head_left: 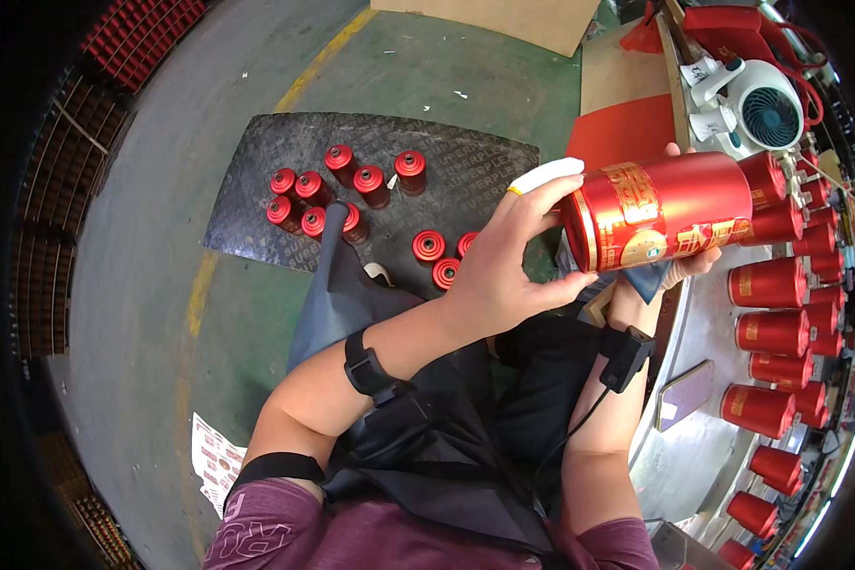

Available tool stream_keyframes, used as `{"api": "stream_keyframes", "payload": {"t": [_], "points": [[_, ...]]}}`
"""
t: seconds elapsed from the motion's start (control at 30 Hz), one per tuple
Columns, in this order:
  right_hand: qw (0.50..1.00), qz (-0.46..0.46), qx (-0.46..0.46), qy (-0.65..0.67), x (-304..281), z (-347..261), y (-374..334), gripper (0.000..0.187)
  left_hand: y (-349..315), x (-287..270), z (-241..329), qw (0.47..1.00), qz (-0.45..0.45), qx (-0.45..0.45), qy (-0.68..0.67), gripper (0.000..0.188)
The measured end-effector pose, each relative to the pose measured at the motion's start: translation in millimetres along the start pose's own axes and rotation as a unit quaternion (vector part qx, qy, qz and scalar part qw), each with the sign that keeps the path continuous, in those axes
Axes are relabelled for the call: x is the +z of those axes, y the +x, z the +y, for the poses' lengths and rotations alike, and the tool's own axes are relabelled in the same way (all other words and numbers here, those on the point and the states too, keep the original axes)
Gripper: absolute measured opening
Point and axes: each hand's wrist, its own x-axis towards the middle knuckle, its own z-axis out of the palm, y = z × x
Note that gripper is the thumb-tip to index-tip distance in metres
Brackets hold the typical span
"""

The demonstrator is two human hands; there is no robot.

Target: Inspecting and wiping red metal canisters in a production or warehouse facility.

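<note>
I hold a red cylindrical tin with gold decoration on its side, lying sideways in front of me. My right hand cups it from underneath. My left hand is at the tin's near end, fingers curled on its rim, with a white oblong piece pinched at the fingertips. A black band sits on each wrist, the right one with a cable.
Several red tins lie on a metal table at the right, with a dark phone. A white fan stands behind. More red tins stand on a black floor mat. A printed sheet lies on the floor.
</note>
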Motion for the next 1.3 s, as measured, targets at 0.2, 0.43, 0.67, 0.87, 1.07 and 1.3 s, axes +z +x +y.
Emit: {"api": "stream_keyframes", "payload": {"t": [0.2,0.43,0.67,0.87,1.07,1.3], "points": [[0.999,0.041,0.025,0.020,4,2,-3,0.101,1,-3,0,0.999,0.025,0.020,-0.011,0.074],[0.992,0.039,0.120,0.006,18,6,-9,0.102,10,-17,-3,0.921,0.059,-0.225,-0.312,0.058],[0.990,0.007,0.141,0.025,-14,15,-15,0.096,12,-23,-2,0.887,0.050,-0.325,-0.325,0.055],[0.984,0.099,0.150,0.019,2,12,-12,0.064,13,-18,-5,0.902,0.059,-0.316,-0.288,0.046],[0.980,0.110,0.168,-0.005,7,13,-6,0.051,9,-15,-14,0.928,0.060,-0.245,-0.273,0.065],[0.974,0.121,0.189,-0.014,25,11,0,0.054,4,-14,-17,0.965,0.031,-0.187,-0.182,0.082]]}}
